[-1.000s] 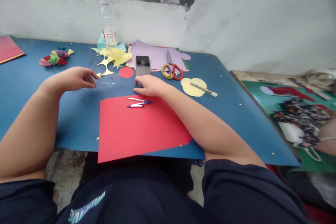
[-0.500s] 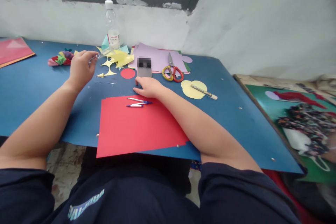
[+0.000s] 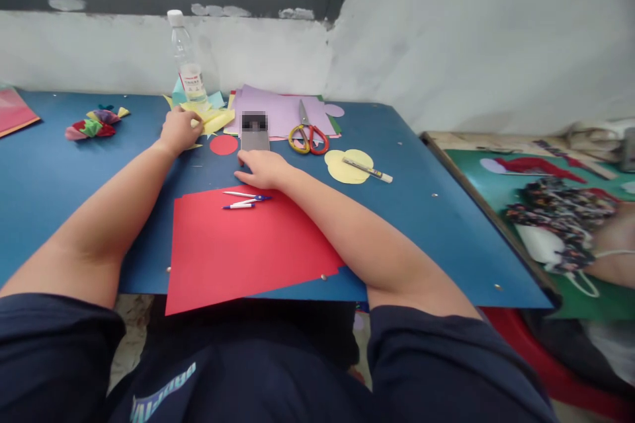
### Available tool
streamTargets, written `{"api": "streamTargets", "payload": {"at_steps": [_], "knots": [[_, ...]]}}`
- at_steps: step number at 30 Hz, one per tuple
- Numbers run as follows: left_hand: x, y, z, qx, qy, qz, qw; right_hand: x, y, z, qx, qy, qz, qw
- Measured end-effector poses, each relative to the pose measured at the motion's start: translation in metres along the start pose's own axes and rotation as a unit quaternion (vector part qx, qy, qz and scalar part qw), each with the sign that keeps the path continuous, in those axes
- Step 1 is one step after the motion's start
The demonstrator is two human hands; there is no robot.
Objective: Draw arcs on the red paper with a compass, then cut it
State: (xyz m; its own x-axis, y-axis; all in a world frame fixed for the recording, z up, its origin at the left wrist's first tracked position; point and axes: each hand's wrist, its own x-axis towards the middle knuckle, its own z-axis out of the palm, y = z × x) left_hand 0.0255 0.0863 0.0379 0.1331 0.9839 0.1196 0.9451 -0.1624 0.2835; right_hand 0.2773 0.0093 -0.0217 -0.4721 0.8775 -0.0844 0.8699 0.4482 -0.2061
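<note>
Over the heap of yellow paper scraps (image 3: 218,120), my left hand (image 3: 181,129) has its fingers bent and closed on a scrap, with the fingertips partly hidden. My right hand (image 3: 262,168) rests on the table with thumb and fingers apart, just below a phone (image 3: 254,140) and holding nothing. Beneath my right forearm lies a stack of red paper (image 3: 248,251), and a blue-and-white compass (image 3: 248,199) with a small pen-like part lies on its upper edge. A red paper circle (image 3: 223,145) sits between my hands.
A plastic bottle (image 3: 191,76) stands behind the scraps, near purple sheets (image 3: 282,109). Scissors (image 3: 308,135) lie to their right, then yellow circles (image 3: 350,175) under a capped cutter or pen (image 3: 370,170). Colourful fabric flowers (image 3: 94,127) lie left. Another person's arm (image 3: 615,238) shows at right.
My left hand has moved from beside the fabric flowers to the right, onto the yellow scraps. The view has turned slightly right, and my right hand stays below the phone.
</note>
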Motion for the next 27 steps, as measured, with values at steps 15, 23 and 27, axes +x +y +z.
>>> {"api": "streamTargets", "payload": {"at_steps": [15,23,27], "knots": [[-0.105,0.013,-0.014,0.061,-0.168,0.098,0.979,-0.029,-0.016,-0.042,0.021,-0.081,-0.02,0.996],[-0.166,0.017,-0.01,0.118,-0.237,0.099,0.959,-0.047,-0.049,-0.041,-0.026,-0.161,-0.017,0.986],[-0.162,0.021,-0.007,0.115,-0.242,0.098,0.958,-0.048,-0.048,-0.037,-0.024,-0.167,-0.012,0.986]]}}
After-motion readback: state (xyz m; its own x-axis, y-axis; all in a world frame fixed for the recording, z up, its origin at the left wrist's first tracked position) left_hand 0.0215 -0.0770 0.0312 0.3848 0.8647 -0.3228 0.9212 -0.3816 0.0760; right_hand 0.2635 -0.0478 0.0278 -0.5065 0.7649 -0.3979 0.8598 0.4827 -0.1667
